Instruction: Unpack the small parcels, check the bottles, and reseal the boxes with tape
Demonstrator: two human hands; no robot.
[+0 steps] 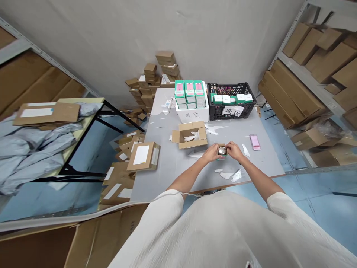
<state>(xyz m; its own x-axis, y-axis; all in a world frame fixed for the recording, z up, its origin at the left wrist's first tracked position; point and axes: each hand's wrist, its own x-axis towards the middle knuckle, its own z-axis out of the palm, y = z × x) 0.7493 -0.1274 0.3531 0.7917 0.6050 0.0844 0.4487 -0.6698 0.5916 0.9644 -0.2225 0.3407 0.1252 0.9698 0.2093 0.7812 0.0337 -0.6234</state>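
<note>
A small green box [221, 158] stands open at the top in front of me on the grey table. Inside it shows a round, shiny silver top [222, 150] of some item whose body is hidden. My left hand [211, 153] is closed around the box's left side. At the right rim, the fingers of my right hand [233, 150] are bent and pinch the box's edge or flap. Just beyond my hands lies an open brown carton [182, 142] with torn white paper inside.
White paper scraps [226, 175] lie near the table's front edge. A pink patterned item [254, 142] is to the right. Behind stand a white bin [193, 115] of green-and-pink boxes and a black crate [217, 112]. A sealed carton [143, 156] overhangs the left edge.
</note>
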